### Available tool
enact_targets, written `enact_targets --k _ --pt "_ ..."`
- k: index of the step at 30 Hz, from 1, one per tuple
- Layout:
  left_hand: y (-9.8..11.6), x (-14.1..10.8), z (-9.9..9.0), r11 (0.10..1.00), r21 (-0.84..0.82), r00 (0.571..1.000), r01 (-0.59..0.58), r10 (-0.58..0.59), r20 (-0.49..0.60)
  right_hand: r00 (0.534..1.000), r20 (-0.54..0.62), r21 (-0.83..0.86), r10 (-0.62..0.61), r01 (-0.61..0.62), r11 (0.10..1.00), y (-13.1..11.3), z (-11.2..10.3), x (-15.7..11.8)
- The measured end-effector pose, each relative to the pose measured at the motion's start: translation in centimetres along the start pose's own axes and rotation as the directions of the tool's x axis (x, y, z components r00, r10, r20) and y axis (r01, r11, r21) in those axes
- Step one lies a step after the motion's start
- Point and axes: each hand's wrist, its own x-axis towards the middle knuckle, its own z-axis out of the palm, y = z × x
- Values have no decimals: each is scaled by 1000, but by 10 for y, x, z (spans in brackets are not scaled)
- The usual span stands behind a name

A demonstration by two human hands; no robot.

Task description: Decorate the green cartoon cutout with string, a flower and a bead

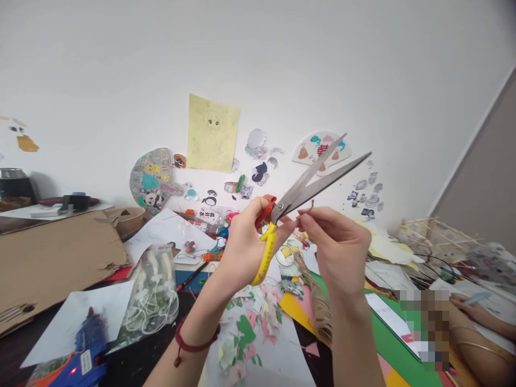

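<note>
My left hand (245, 242) grips a pair of scissors (294, 201) by its yellow and red-orange handles. The blades stand apart and point up to the right, in front of the wall. Close beside them, my right hand (338, 242) is closed in a pinch on a small, thin brown piece (312, 204), whose tip sticks up above the fingers. It is too small to name. The left fingertips come close to the right ones; I cannot tell whether they touch that piece too. Below both hands lie green, pink and pale paper scraps (245, 330) on white paper.
A blue glue gun (86, 349) with a red light lies at the front left, near a bag of white cord (147, 301) and a cardboard sheet (56, 258). Twine (320, 306) and a phone (393, 322) lie to the right. Another person's arm (479, 344) is at the far right.
</note>
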Motion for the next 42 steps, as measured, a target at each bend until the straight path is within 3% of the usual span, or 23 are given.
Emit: enact_targets --k 9,14,21,26,30,36,42 --pt "-1 1 -4 979 -188 996 78 -67 63 980 128 103 153 -167 981 1 -7 6" --pt "4 1 -5 978 -151 987 146 -133 93 991 80 72 105 -111 991 0 -9 8" --pt "2 0 -8 990 -94 989 109 -99 108 999 21 -1 26 -26 1000 -2 -12 9" --pt "2 1 -9 994 -80 996 67 -63 60 996 -22 -149 -88 84 985 -5 -14 7" --pt "4 1 -9 999 -27 999 38 -38 -1 994 -60 -242 -91 74 968 -8 -13 5" --pt "-1 0 -5 998 41 999 37 -37 -14 991 -116 78 63 -54 995 -4 0 2" --pt "0 0 1 996 72 998 45 -48 29 971 -223 233 84 -31 972 -1 14 -2"
